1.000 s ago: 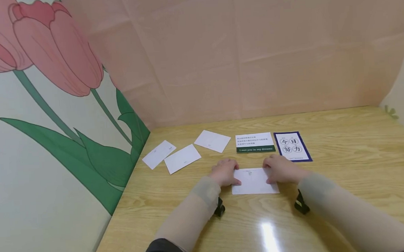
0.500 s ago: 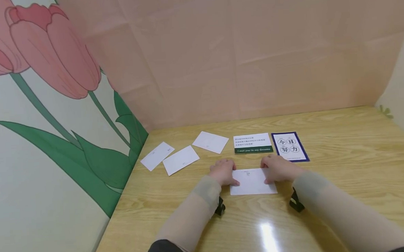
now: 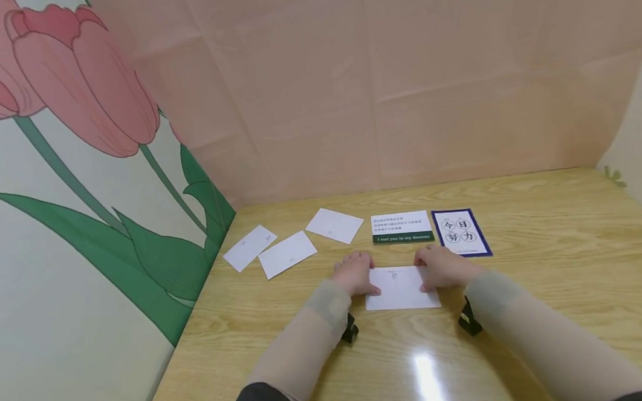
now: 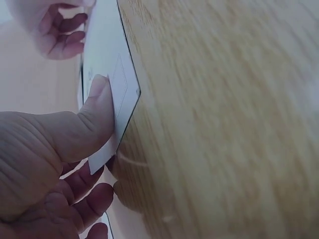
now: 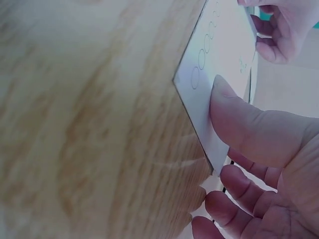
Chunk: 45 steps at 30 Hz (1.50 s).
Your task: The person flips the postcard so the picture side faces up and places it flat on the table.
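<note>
A white postcard [image 3: 396, 288] lies lengthwise between my two hands, with small faint print near its far edge in the head view. My left hand [image 3: 354, 275] pinches its left end, the thumb [image 4: 94, 117] flat on the upper face and the other fingers curled at the edge and below. At the opposite end my right hand [image 3: 445, 268] grips the same way, its thumb [image 5: 239, 117] on top. The right wrist view shows a row of printed circles along the near edge of the postcard [image 5: 219, 55]; in the left wrist view a printed rectangle marks one corner.
Beyond the hands lie a card with a green band [image 3: 402, 228] and a blue-bordered card [image 3: 461, 234]. Three white cards [image 3: 287, 254] are scattered at the left on the wooden table [image 3: 564, 260]. A pink cloth [image 3: 402, 87] hangs behind; a tulip-painted wall [image 3: 85, 267] stands left.
The head view has shifted slightly, so the scene sits a little further left in it. Both hands keep their hold on the postcard in the same place.
</note>
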{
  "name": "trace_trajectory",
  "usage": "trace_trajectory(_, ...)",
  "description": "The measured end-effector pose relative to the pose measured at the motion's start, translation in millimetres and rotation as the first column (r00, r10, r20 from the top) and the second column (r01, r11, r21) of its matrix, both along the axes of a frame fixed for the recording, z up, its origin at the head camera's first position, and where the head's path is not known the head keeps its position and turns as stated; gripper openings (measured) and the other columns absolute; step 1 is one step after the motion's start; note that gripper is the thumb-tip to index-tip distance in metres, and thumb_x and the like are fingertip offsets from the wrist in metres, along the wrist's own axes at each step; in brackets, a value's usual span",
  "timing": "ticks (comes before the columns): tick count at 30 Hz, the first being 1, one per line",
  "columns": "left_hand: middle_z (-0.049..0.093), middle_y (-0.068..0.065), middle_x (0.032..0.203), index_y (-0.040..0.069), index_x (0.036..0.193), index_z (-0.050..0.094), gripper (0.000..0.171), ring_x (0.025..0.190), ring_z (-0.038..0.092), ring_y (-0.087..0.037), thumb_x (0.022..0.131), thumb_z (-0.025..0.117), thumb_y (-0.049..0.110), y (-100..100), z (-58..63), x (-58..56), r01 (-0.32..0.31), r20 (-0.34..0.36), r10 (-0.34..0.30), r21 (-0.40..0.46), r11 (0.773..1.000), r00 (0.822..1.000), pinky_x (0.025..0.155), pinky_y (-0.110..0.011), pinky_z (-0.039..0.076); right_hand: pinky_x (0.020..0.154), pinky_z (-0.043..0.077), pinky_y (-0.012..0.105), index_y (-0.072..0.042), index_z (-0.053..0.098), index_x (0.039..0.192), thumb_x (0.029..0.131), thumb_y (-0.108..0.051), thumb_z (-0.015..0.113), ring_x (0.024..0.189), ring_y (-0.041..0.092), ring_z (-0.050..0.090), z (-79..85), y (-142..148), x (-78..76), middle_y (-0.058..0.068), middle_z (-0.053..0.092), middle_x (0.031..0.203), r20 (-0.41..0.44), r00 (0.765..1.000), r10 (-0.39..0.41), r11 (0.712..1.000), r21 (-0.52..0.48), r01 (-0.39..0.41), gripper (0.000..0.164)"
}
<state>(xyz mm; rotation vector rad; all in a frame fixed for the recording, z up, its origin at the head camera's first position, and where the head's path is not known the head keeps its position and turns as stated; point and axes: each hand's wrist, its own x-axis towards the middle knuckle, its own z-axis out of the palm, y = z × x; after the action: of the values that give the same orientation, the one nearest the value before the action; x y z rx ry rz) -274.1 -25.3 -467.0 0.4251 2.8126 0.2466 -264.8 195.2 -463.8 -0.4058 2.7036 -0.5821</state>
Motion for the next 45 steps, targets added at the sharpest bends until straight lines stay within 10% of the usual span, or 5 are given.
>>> trace_trajectory(20, 0.057, 0.003, 0.123, 0.021, 0.122, 0.061, 0.061, 0.114, 0.051, -0.019, 0.072, 0.082, 0.047, -7.3, -6.8, -5.1, 0.07, -0.028, -0.07, 0.01, 0.997, 0.997, 0.095, -0.04, 0.039, 0.091, 0.044, 0.052, -0.007, 0.061, 0.119, 0.072, -0.021, 0.085, 0.101, 0.03, 0.051, -5.3, 3.0, 5.3, 0.016, 0.05, 0.118, -0.002, 0.999, -0.055, 0.995, -0.089, 0.054, 0.055)
trace_trajectory(30, 0.063, 0.01, 0.09, 0.02, 0.09, 0.067, 0.015, 0.082, 0.055, -0.011, 0.084, 0.075, 0.03, -11.1, 2.6, -2.8, -0.004, -0.02, 0.008, 0.178, 0.984, 1.0, 0.083, -0.032, 0.043, 0.085, 0.047, 0.047, -0.012, 0.065, 0.105, 0.084, -0.013, 0.073, 0.095, 0.026, 0.058, -0.6, 3.7, 6.7, 0.007, 0.064, 0.105, -0.023, 0.996, -0.09, 0.986, -0.144, 0.086, 0.022)
trace_trajectory(45, 0.06, 0.007, 0.081, 0.017, 0.087, 0.069, 0.01, 0.073, 0.053, -0.012, 0.089, 0.07, 0.027, -20.5, 23.9, 1.2, -0.043, 0.005, 0.044, 0.348, 0.936, 0.999, 0.063, -0.025, 0.044, 0.077, 0.05, 0.043, -0.008, 0.068, 0.1, 0.09, -0.011, 0.065, 0.088, 0.023, 0.061, 31.6, 6.2, 16.8, 0.004, 0.067, 0.095, -0.152, 0.985, -0.076, 0.983, -0.176, 0.049, 0.01)
